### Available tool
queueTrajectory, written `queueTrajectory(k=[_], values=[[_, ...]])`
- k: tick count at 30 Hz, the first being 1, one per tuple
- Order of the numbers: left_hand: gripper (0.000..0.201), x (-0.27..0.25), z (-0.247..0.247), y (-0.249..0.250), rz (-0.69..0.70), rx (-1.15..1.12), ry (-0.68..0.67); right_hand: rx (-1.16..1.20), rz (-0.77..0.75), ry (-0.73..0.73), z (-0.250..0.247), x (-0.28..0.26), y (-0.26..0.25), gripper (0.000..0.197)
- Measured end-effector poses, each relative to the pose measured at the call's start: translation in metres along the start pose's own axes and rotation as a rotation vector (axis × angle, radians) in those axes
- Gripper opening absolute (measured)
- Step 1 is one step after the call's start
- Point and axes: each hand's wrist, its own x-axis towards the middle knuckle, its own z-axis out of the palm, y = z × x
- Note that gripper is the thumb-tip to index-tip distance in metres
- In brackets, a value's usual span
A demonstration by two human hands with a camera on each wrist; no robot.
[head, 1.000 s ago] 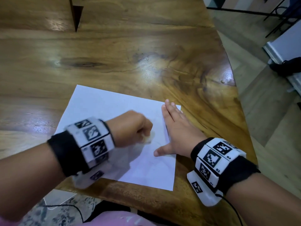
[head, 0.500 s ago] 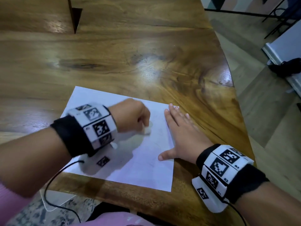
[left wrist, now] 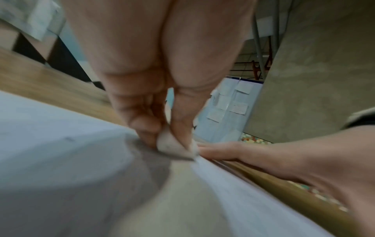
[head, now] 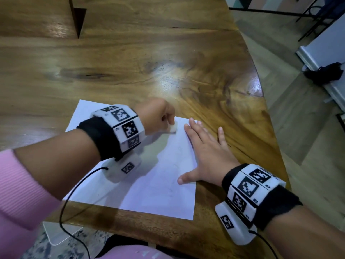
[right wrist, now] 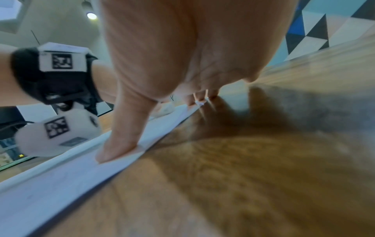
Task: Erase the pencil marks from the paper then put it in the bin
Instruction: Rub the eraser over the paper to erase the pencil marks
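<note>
A white sheet of paper lies flat near the front edge of the wooden table. Faint pencil lines show on its right half. My left hand pinches a small white eraser and presses it on the paper near the sheet's far right corner. In the left wrist view the eraser sits between thumb and fingertips, touching the paper. My right hand lies flat with straight fingers, holding down the paper's right edge. Its thumb presses on the sheet.
The table's curved right edge drops to a tiled floor. A dark bag lies on the floor beside a white board at far right. A wedge-shaped gap cuts into the tabletop at the back left. No bin is in view.
My left hand has slid the eraser away from me, toward the paper's far right corner. The right hand's fingers have spread a little while staying on the paper's edge.
</note>
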Motion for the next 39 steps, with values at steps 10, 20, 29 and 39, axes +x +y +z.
queueTrajectory(k=[10, 20, 29, 39], values=[[0.011, -0.006, 0.001, -0.004, 0.027, 0.067, -0.179, 0.009, -0.003, -0.002, -0.001, 0.001, -0.001, 0.135], [0.005, -0.057, 0.023, -0.014, 0.127, 0.013, -0.210, 0.000, 0.012, -0.019, -0.003, 0.001, -0.002, 0.135], [0.011, -0.058, 0.029, -0.016, 0.117, -0.037, -0.012, -0.041, 0.024, -0.061, -0.006, 0.000, -0.006, 0.126], [0.009, -0.058, 0.032, -0.011, 0.091, -0.028, 0.034, -0.065, 0.041, -0.089, -0.006, 0.001, -0.006, 0.121]])
